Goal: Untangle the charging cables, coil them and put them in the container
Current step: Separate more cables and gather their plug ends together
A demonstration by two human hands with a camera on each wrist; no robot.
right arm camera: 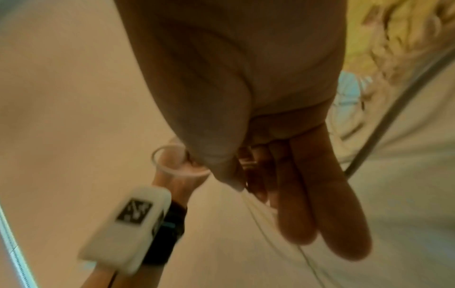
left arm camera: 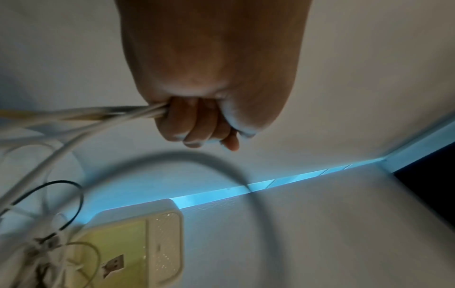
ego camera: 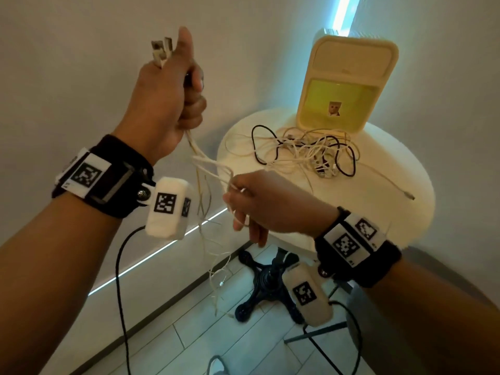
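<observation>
My left hand (ego camera: 167, 104) fisting a bunch of white cables (ego camera: 201, 169) up high — plugs (ego camera: 161, 50) poking out, my right hand (ego camera: 259, 204) pinching strands below, grip clamped, remaining tangle (ego camera: 305, 150) lying on the surface (ego camera: 392, 163) before the container (ego camera: 349, 82).

White cables (ego camera: 205, 169) look like smooth matt plastic sheathing, with shiny metal plugs (ego camera: 161, 51) at the top end; black cable (ego camera: 345, 158) in the tangle has a slightly glossy plastic jacket. Container (ego camera: 349, 79) is cream matt plastic with a translucent yellow-green panel. Round table (ego camera: 400, 163) has a matt white top on a black metal base (ego camera: 266, 285), wrist straps (ego camera: 121, 180) are black cloth, floor (ego camera: 189, 328) is pale wood-look planks.
</observation>
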